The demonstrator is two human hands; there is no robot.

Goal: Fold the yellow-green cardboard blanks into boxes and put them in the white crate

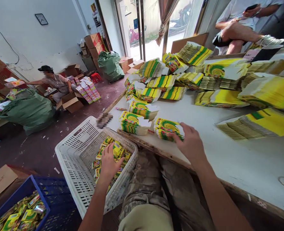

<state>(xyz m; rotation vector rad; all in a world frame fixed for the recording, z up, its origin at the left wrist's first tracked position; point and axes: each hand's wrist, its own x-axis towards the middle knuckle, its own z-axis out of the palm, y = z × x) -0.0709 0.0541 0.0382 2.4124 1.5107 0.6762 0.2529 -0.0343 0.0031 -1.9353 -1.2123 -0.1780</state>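
My left hand [109, 163] is over a white plastic crate [71, 150], its thumb apart from its fingers and nothing visible in its grasp. Small yellow-green packets [118, 149] lie in the crate beneath it; whether it touches them I cannot tell. On the white table, my right hand [191, 142] has its thumb and fingers around the right end of a stack of flat yellow-green cartons [167, 126]. Its other fingers are partly hidden. Beside that stack, to the left, are a second carton stack [133, 123] and another stack [142, 107] behind it.
Many carton bundles [161, 81] cover the table's back, with a large fanned pile [259, 123] on the right. A blue crate [53, 199] of packets stands lower left. One person [57, 80] sits among green sacks [33, 110] and boxes; another [243, 25] sits beyond the table.
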